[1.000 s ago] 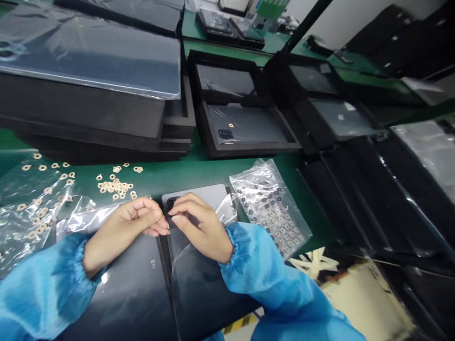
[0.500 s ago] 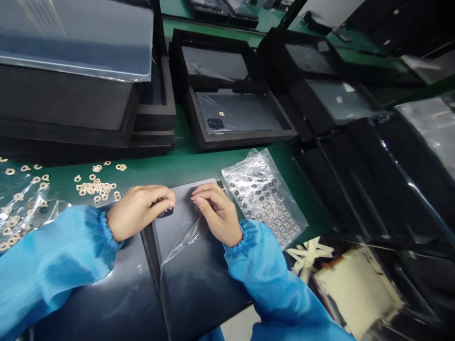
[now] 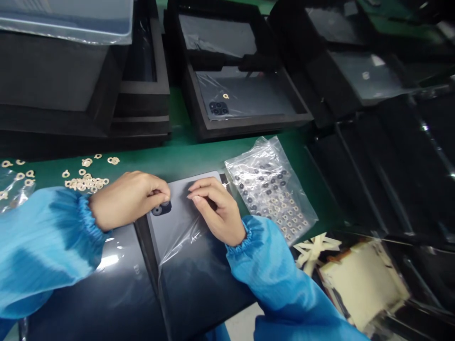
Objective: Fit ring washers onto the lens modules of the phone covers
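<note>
Below me lies a grey tablet (image 3: 192, 279) with clear film over part of its back. My left hand (image 3: 128, 199) is closed in a pinch at the tablet's camera block (image 3: 161, 208), its fingertips covering the block's upper right part. Whatever sits in that pinch is hidden. Just right of the block, over the tablet's back, my right hand (image 3: 218, 210) has thumb and fingers drawn together; anything between the tips is too small to make out. A second dark tablet (image 3: 99, 289) in film lies alongside, under my left forearm.
Loose cream rings (image 3: 85, 182) lie on the green table beyond my left hand. To the right is a clear bag (image 3: 273, 189) of black and cream rings. Black foam trays (image 3: 256, 125) with tablets stand behind. Cream strips (image 3: 314, 248) and a cream block (image 3: 366, 284) lie lower right.
The view has shifted, so the trays sit higher. My left hand has drawn slightly left, uncovering more of the camera block. My right hand stays over the tablet, nearly unchanged.
</note>
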The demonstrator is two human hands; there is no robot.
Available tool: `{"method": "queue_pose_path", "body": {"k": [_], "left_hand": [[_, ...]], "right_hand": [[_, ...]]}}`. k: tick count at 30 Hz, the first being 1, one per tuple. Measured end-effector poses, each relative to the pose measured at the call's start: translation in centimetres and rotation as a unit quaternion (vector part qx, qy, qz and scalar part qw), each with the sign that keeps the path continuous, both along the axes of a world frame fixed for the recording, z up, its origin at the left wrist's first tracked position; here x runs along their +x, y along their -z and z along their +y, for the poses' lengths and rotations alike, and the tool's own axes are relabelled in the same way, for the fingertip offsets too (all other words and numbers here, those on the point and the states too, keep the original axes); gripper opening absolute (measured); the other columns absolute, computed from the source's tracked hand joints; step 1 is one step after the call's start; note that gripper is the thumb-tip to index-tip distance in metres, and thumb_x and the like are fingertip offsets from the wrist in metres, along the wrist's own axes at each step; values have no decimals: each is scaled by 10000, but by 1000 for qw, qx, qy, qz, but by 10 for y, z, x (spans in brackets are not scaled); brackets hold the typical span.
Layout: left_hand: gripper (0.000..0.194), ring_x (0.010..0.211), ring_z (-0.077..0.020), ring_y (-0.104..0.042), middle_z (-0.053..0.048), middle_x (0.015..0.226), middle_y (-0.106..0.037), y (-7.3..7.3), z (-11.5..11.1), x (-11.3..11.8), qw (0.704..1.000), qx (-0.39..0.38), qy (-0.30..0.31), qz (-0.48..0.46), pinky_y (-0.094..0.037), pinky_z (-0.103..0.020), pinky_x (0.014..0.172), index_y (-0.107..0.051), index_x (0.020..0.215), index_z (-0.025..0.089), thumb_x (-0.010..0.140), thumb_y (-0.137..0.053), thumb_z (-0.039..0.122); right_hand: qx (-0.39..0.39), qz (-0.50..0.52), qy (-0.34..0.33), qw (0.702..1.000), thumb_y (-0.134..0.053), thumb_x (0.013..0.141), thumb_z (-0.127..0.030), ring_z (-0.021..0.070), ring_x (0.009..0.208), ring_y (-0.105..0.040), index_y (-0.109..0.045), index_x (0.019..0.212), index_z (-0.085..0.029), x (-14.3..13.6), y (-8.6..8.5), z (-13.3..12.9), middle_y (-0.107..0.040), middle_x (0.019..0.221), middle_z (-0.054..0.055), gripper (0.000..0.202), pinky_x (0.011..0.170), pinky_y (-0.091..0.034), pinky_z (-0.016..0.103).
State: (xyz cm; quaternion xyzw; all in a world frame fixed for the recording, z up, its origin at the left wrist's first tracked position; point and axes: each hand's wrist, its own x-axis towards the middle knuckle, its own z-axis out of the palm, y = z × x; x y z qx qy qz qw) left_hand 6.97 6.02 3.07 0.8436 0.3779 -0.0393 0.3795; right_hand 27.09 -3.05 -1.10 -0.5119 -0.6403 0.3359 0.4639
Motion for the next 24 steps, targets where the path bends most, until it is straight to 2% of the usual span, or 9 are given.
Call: {"method": "queue_pose_path", "body": {"k": [3, 6, 9, 11, 14, 17, 22, 24], "left_hand": [[206, 670, -114, -596, 67, 708, -680, -4, 3, 7, 999, 12, 11, 36, -371, -242, 649, -651, 678, 237, 844, -531, 249], [167, 606, -104, -583, 75, 629, -659, -6, 3, 9, 999, 4, -15, 48, -348, -224, 582, -648, 662, 238, 797, -555, 207], [111, 552, -97, -597, 74, 600, -663, -6, 4, 6, 997, -42, -60, 22, -377, -202, 533, -644, 691, 231, 770, -568, 213], [106, 552, -110, -629, 55, 605, -680, -5, 5, 1, 989, -100, -102, -32, -445, -201, 539, -646, 715, 222, 776, -587, 285], [179, 587, -139, -675, 13, 644, -716, -6, 6, -11, 955, -186, -196, -121, -540, -222, 577, -689, 776, 213, 769, -632, 382], [232, 625, -149, -702, -14, 691, -744, -7, 0, -25, 920, -235, -272, -155, -572, -204, 590, -733, 803, 220, 741, -703, 442], [471, 685, -180, -734, -52, 727, -762, -4, -17, -36, 870, -334, -329, -154, -593, -186, 617, -762, 805, 234, 698, -685, 686], [518, 710, -186, -741, -59, 747, -766, -3, -20, -36, 856, -354, -342, -158, -596, -185, 631, -764, 809, 233, 685, -665, 726]], "right_hand": [[0, -6, -4, 1000, -545, 927, -158, 146, 859, -626, -670, 881, -180, 0, 0, 0, -644, 949, 64, 135, 643, -513, 267], [4, -14, -5, 1000, -549, 923, -158, 149, 868, -628, -667, 875, -184, 1, -1, 1, -647, 945, 59, 130, 670, -526, 280], [16, -30, -9, 999, -542, 930, -159, 151, 875, -632, -660, 881, -186, 1, 0, 0, -650, 938, 54, 131, 735, -542, 307], [40, -74, -22, 996, -522, 944, -169, 166, 917, -630, -659, 934, -186, -1, 0, -1, -652, 968, 67, 138, 793, -548, 335], [106, -199, -65, 972, -518, 958, -223, 213, 1018, -594, -651, 1065, -178, -4, 1, -4, -656, 1071, 95, 177, 889, -537, 385], [152, -284, -95, 942, -530, 957, -268, 246, 1063, -564, -641, 1138, -144, -8, 2, -5, -655, 1139, 116, 246, 925, -521, 402], [135, -280, -93, 946, -505, 969, -263, 241, 1052, -573, -639, 1126, -139, -10, 2, -4, -661, 1132, 127, 240, 886, -523, 400], [129, -267, -92, 951, -510, 963, -236, 241, 1051, -574, -641, 1105, -135, -10, 2, -4, -658, 1130, 134, 218, 882, -523, 405]]}}
